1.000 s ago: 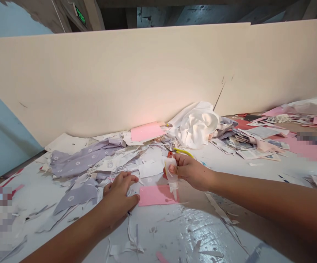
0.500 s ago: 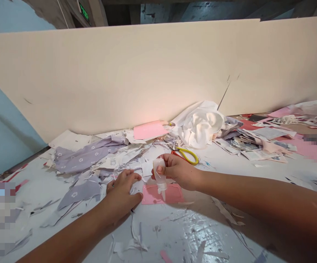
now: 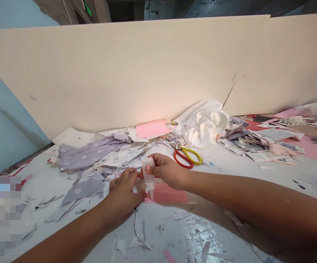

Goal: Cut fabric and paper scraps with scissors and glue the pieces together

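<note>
1 glue bottle [image 3: 148, 174] hangs nozzle-down in right hand [image 3: 169, 171] grip, over pink paper [image 3: 172, 194].

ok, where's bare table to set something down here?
Barest: the table strip between scissors, paper stack and the right forearm; also the glossy patch between both forearms, thin scraps only. Crowded: purple fabric scraps and white cloth along the board.

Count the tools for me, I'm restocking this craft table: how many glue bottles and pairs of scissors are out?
Glue bottle: 1, held in the right hand
Scissors: 1 pair, lying on the table
Total: 2
</note>
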`<move>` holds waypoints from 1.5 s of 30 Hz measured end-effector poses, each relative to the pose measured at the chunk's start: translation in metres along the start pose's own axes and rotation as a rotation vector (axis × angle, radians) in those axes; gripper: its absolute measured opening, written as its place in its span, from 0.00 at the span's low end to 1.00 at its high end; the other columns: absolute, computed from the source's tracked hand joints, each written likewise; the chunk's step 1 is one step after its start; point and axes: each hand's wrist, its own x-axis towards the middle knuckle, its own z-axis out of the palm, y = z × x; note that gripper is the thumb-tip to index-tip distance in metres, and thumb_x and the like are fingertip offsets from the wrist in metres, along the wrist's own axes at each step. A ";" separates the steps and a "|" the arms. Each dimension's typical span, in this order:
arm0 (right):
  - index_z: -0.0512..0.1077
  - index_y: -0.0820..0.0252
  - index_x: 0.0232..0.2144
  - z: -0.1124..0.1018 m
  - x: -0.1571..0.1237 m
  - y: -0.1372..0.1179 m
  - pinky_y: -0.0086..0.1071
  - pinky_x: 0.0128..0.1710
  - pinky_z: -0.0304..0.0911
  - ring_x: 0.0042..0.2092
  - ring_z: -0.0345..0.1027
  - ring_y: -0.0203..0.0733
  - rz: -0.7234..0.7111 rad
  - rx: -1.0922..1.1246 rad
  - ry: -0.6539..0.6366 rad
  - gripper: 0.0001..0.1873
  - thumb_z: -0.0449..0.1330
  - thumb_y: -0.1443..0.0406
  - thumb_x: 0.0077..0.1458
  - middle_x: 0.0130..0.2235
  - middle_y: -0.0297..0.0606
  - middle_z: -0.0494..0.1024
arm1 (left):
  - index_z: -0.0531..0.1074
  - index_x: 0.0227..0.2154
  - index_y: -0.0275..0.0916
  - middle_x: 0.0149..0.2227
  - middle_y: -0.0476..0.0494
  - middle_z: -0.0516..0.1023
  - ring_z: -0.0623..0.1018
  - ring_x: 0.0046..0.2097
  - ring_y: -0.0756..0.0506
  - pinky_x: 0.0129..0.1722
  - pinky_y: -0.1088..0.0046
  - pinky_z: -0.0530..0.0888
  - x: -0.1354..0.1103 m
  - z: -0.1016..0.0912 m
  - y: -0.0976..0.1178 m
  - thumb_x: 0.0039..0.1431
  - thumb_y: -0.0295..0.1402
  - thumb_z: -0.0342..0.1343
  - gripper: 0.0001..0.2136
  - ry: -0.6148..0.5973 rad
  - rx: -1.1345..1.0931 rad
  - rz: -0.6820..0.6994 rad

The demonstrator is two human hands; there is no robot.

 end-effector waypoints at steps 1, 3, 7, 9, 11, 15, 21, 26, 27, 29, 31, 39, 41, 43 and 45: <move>0.61 0.60 0.28 0.001 0.001 0.000 0.32 0.34 0.58 0.31 0.64 0.36 0.002 0.007 0.001 0.26 0.68 0.54 0.31 0.27 0.31 0.69 | 0.65 0.42 0.50 0.54 0.50 0.59 0.58 0.56 0.41 0.54 0.57 0.51 0.000 0.000 -0.001 0.45 0.38 0.48 0.17 0.005 -0.001 0.010; 0.62 0.60 0.29 0.002 0.003 0.001 0.33 0.34 0.58 0.32 0.65 0.37 -0.002 0.008 0.012 0.27 0.69 0.53 0.30 0.28 0.31 0.69 | 0.64 0.43 0.50 0.54 0.50 0.60 0.58 0.56 0.41 0.54 0.57 0.52 0.000 0.001 -0.002 0.45 0.38 0.48 0.18 0.012 -0.001 0.018; 0.62 0.60 0.30 0.001 0.003 0.001 0.32 0.33 0.58 0.32 0.64 0.37 -0.039 -0.053 0.021 0.25 0.67 0.53 0.34 0.29 0.32 0.69 | 0.64 0.44 0.50 0.55 0.50 0.59 0.58 0.57 0.41 0.54 0.57 0.51 -0.001 0.000 -0.001 0.45 0.36 0.47 0.19 0.000 0.003 0.002; 0.62 0.59 0.30 -0.001 0.001 -0.001 0.31 0.32 0.58 0.32 0.64 0.37 -0.060 -0.102 -0.014 0.22 0.66 0.55 0.37 0.29 0.32 0.69 | 0.64 0.44 0.50 0.55 0.50 0.58 0.57 0.57 0.41 0.54 0.56 0.50 -0.001 -0.001 0.001 0.45 0.36 0.47 0.19 -0.003 0.010 -0.012; 0.62 0.59 0.30 -0.003 -0.001 -0.007 0.31 0.31 0.59 0.31 0.64 0.36 -0.087 -0.156 -0.040 0.21 0.66 0.57 0.38 0.28 0.31 0.69 | 0.65 0.43 0.50 0.56 0.50 0.57 0.57 0.57 0.40 0.55 0.56 0.50 -0.001 -0.002 0.003 0.44 0.36 0.47 0.19 0.000 0.017 -0.036; 0.63 0.59 0.29 -0.012 -0.005 -0.026 0.31 0.32 0.60 0.32 0.65 0.36 -0.174 -0.215 0.030 0.18 0.66 0.58 0.39 0.29 0.31 0.70 | 0.65 0.39 0.49 0.55 0.51 0.58 0.57 0.58 0.42 0.55 0.58 0.49 -0.002 0.000 0.004 0.43 0.34 0.47 0.16 0.016 0.008 -0.040; 0.63 0.60 0.26 -0.029 -0.004 -0.049 0.28 0.27 0.60 0.27 0.65 0.33 -0.174 0.078 0.220 0.18 0.65 0.56 0.39 0.24 0.29 0.68 | 0.66 0.39 0.51 0.56 0.54 0.58 0.57 0.58 0.40 0.55 0.57 0.51 -0.003 0.001 0.001 0.40 0.32 0.47 0.19 0.036 -0.008 -0.068; 0.63 0.59 0.25 -0.050 -0.006 -0.060 0.30 0.25 0.60 0.21 0.59 0.32 -0.104 0.105 0.285 0.19 0.63 0.52 0.41 0.20 0.29 0.65 | 0.66 0.41 0.49 0.57 0.52 0.56 0.55 0.57 0.35 0.53 0.55 0.54 -0.003 0.000 0.000 0.41 0.34 0.48 0.19 0.022 -0.017 -0.102; 0.63 0.59 0.26 -0.055 -0.009 -0.061 0.30 0.26 0.61 0.23 0.60 0.33 -0.086 0.091 0.289 0.19 0.63 0.53 0.41 0.21 0.30 0.67 | 0.66 0.41 0.50 0.57 0.53 0.56 0.55 0.58 0.34 0.53 0.55 0.54 -0.003 0.000 -0.001 0.41 0.34 0.48 0.19 0.019 -0.024 -0.105; 0.63 0.58 0.29 -0.064 -0.014 -0.058 0.31 0.27 0.61 0.25 0.62 0.34 -0.075 0.022 0.306 0.18 0.65 0.55 0.40 0.24 0.31 0.68 | 0.66 0.42 0.50 0.58 0.53 0.55 0.54 0.58 0.33 0.53 0.54 0.55 -0.003 0.001 -0.002 0.42 0.35 0.48 0.19 0.008 -0.035 -0.110; 0.63 0.58 0.31 -0.072 -0.021 -0.052 0.29 0.24 0.60 0.26 0.62 0.34 -0.082 -0.101 0.334 0.20 0.66 0.57 0.38 0.25 0.31 0.68 | 0.66 0.42 0.50 0.57 0.53 0.56 0.55 0.57 0.33 0.53 0.54 0.55 -0.002 0.001 -0.003 0.43 0.35 0.48 0.19 0.011 -0.026 -0.100; 0.60 0.58 0.33 -0.076 -0.045 -0.035 0.28 0.23 0.57 0.27 0.62 0.35 0.010 -0.381 0.347 0.22 0.65 0.55 0.39 0.27 0.32 0.67 | 0.66 0.42 0.51 0.57 0.55 0.55 0.52 0.58 0.33 0.53 0.55 0.54 -0.007 -0.004 0.005 0.44 0.36 0.47 0.18 -0.001 -0.045 -0.112; 0.60 0.58 0.33 -0.073 -0.047 -0.035 0.28 0.24 0.58 0.27 0.62 0.35 0.018 -0.386 0.357 0.22 0.65 0.55 0.40 0.28 0.32 0.68 | 0.66 0.42 0.51 0.58 0.54 0.55 0.52 0.58 0.32 0.52 0.54 0.55 -0.009 -0.007 0.009 0.44 0.36 0.47 0.18 -0.017 -0.050 -0.127; 0.60 0.57 0.33 -0.072 -0.047 -0.033 0.29 0.24 0.57 0.27 0.62 0.34 0.016 -0.388 0.363 0.22 0.65 0.55 0.40 0.28 0.31 0.68 | 0.66 0.42 0.51 0.58 0.54 0.55 0.53 0.58 0.32 0.52 0.54 0.56 -0.011 -0.008 0.010 0.44 0.37 0.47 0.18 -0.017 -0.044 -0.123; 0.61 0.58 0.33 -0.073 -0.047 -0.030 0.29 0.25 0.57 0.27 0.62 0.34 0.004 -0.392 0.358 0.22 0.65 0.55 0.39 0.28 0.32 0.68 | 0.66 0.42 0.51 0.58 0.53 0.55 0.54 0.58 0.32 0.51 0.55 0.58 -0.011 -0.008 0.010 0.45 0.37 0.47 0.18 -0.015 -0.041 -0.114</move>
